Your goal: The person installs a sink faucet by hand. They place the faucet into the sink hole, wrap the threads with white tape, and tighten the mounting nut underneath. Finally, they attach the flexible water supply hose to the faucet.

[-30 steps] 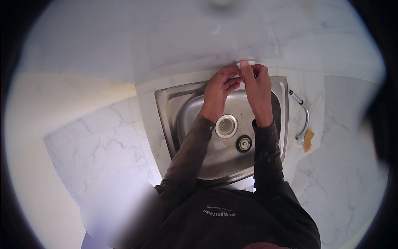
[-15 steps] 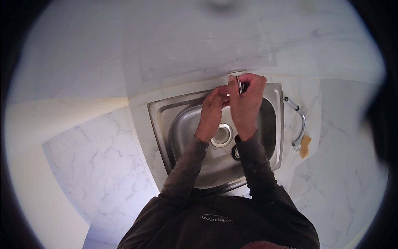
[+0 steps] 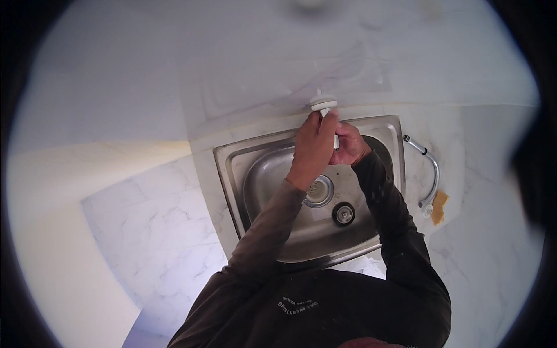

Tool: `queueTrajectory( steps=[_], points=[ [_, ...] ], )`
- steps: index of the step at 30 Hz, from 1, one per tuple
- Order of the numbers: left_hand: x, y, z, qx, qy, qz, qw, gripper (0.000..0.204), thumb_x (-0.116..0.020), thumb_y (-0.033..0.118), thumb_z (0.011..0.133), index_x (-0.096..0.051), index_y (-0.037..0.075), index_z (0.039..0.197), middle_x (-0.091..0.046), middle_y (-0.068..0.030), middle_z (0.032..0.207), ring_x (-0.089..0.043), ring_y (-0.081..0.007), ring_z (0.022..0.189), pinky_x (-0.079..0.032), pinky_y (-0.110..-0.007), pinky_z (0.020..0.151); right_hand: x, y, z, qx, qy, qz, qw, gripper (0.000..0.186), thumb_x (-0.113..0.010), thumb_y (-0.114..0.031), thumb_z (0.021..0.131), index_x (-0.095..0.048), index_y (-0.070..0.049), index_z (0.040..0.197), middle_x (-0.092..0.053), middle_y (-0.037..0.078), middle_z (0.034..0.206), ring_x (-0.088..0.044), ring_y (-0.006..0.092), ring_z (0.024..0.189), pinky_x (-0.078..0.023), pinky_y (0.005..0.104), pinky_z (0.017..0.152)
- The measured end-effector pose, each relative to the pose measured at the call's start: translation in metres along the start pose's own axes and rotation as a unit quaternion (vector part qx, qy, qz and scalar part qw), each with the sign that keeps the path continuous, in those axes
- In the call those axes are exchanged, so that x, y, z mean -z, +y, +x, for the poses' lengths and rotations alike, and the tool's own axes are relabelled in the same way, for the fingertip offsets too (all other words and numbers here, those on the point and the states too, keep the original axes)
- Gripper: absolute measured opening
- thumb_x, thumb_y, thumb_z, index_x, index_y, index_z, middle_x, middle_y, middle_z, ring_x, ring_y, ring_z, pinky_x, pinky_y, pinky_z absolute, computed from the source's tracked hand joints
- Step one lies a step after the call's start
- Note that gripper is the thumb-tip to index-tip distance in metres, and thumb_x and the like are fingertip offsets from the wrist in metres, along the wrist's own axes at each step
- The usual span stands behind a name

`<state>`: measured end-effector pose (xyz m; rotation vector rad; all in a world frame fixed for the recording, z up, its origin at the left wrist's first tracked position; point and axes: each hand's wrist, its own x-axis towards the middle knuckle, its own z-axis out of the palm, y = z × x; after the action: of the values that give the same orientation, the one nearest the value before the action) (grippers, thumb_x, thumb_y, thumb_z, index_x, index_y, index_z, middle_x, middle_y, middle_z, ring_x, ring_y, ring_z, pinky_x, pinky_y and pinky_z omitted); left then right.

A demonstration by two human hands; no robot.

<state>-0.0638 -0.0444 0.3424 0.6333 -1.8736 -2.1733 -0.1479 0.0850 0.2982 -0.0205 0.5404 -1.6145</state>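
A tap, mostly covered by my fingers, sticks out from the wall over the far side of the sink. Behind it a round pale flange sits against the wall. My left hand is closed around the tap just in front of the flange. Close beside it on the right, my right hand grips the tap's near part, its fingers curled in toward the left hand. Both hands hide most of the tap's shape.
Below my hands lies a steel sink with a drain and a loose strainer plug in the basin. On the counter to the right rest a curved chrome spout and an orange-brown piece.
My right hand has dropped from the tap's top to its near side, while my left hand has moved up and over toward the flange. The flange and strainer plug now show more fully.
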Motion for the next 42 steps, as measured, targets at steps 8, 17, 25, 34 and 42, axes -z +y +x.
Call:
queueTrajectory(
  steps=[8,17,25,34,42],
  points=[
    [0.009,0.026,0.02,0.243,-0.087,-0.061,0.964,0.041,-0.063,0.037,0.095,-0.07,-0.003,0.095,-0.066,-0.008,0.084,-0.057,-0.0138,0.053,-0.049,-0.027,0.052,-0.022,0.012,0.009,0.077,-0.001,0.02,0.997,0.023,-0.058,-0.028,0.097,-0.06,-0.005,0.096,-0.055,0.004,0.065,-0.043,0.0105,0.041,-0.033,0.0216,0.037],
    [0.013,0.005,0.03,0.216,-0.196,-0.27,0.918,0.031,-0.065,0.024,0.092,-0.072,-0.006,0.096,-0.068,-0.01,0.081,-0.059,-0.0107,0.054,-0.05,-0.024,0.05,-0.04,0.004,-0.001,0.092,0.148,-0.127,0.976,0.021,-0.062,-0.024,0.095,-0.059,-0.005,0.105,-0.055,0.005,0.068,-0.041,0.0087,0.044,-0.029,0.022,0.04],
    [0.015,0.013,0.016,0.206,-0.157,-0.123,0.958,0.048,-0.062,0.046,0.097,-0.069,-0.001,0.099,-0.065,-0.0047,0.076,-0.059,-0.0097,0.059,-0.049,-0.025,0.059,0.0,0.023,0.003,0.101,-0.047,0.051,0.992,0.049,-0.049,-0.053,0.101,-0.059,-0.004,0.101,-0.058,0.008,0.073,-0.043,0.0129,0.046,-0.034,0.0259,0.042],
    [-0.002,0.071,0.001,0.214,-0.041,0.105,0.97,0.052,-0.052,0.045,0.104,-0.059,-0.006,0.097,-0.063,-0.0122,0.077,-0.068,-0.0204,0.065,-0.055,-0.035,0.063,0.019,0.03,0.032,0.098,-0.253,0.102,0.957,0.056,-0.057,-0.052,0.096,-0.058,0.002,0.111,-0.058,0.01,0.071,-0.052,0.0148,0.05,-0.042,0.0262,0.042],
    [0.018,0.05,-0.037,0.116,0.033,0.033,0.992,0.052,-0.046,0.044,0.107,-0.053,-0.003,0.129,-0.063,-0.0132,0.118,-0.06,-0.0205,0.112,-0.047,-0.037,0.096,-0.005,0.038,0.076,0.131,-0.485,0.331,0.799,0.089,-0.074,-0.061,0.084,-0.042,0.008,0.13,-0.062,0.009,0.071,-0.058,0.0143,0.046,-0.048,0.0215,0.04]
  ],
)
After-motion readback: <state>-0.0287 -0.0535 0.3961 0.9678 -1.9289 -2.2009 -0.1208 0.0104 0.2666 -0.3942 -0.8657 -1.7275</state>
